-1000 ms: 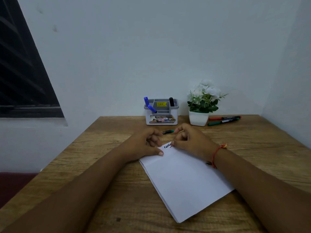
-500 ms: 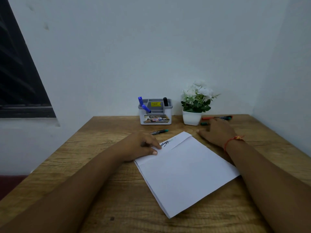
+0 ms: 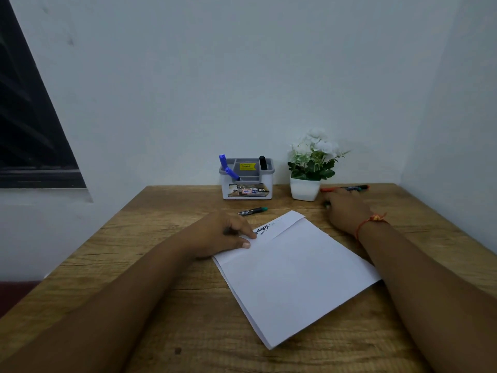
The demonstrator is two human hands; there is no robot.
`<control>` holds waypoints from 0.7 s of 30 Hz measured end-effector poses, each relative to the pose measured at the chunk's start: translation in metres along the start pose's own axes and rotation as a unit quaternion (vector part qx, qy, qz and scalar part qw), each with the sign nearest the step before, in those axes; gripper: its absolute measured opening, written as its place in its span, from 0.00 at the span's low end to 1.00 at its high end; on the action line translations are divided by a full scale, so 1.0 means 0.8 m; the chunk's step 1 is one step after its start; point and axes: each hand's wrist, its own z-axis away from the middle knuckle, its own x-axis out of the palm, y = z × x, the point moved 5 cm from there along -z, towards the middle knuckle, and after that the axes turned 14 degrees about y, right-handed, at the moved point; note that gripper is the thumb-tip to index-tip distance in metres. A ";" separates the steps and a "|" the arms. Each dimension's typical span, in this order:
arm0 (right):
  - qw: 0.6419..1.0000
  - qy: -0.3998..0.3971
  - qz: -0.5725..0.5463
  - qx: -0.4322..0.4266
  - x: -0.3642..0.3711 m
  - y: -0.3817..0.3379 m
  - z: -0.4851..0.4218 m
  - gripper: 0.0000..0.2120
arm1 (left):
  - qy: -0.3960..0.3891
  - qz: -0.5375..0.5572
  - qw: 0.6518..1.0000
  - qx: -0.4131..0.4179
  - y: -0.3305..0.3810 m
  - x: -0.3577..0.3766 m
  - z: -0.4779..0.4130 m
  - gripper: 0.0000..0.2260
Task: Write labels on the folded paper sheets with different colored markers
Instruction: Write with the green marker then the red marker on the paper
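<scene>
Red marker (image 3: 332, 189) lies just right of the white flower pot (image 3: 305, 188), long axis left-right; right hand (image 3: 347, 211) sits palm-down just in front of it, nearer than the left, grip not discernible. Left hand (image 3: 223, 232) presses thumb and forefinger on the folded paper sheet (image 3: 295, 273), front-left of the pot. Wooden desk (image 3: 161, 265), white-walled corner, marker organizer (image 3: 247, 185) left of the pot.
</scene>
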 end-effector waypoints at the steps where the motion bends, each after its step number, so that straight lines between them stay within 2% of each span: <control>1: 1.000 0.003 0.003 -0.010 -0.002 -0.001 -0.001 0.18 | -0.001 0.000 1.000 -0.001 0.000 0.000 0.000 0.12; 4: 0.999 -0.004 0.019 -0.031 -0.008 -0.005 -0.005 0.21 | -0.003 -0.004 1.000 -0.005 0.000 -0.001 0.001 0.12; 7: 0.999 -0.006 0.016 -0.052 -0.011 -0.008 -0.006 0.17 | -0.007 -0.006 1.000 -0.004 0.000 0.000 0.000 0.12; 12: 0.991 0.084 0.007 -0.099 -0.030 -0.026 0.002 0.09 | -0.008 -0.014 1.000 -0.006 0.000 -0.001 0.000 0.12; 15: 0.977 0.155 -0.085 -0.117 -0.055 -0.048 0.012 0.07 | -0.008 -0.011 1.000 -0.004 0.001 -0.001 0.000 0.13; 18: 0.946 0.201 -0.200 -0.156 -0.084 -0.081 0.034 0.08 | -0.006 -0.009 1.000 0.002 0.002 -0.001 0.000 0.12; 21: 0.919 0.191 -0.290 -0.189 -0.096 -0.116 0.051 0.09 | -0.001 -0.003 1.000 0.002 0.001 -0.001 0.000 0.12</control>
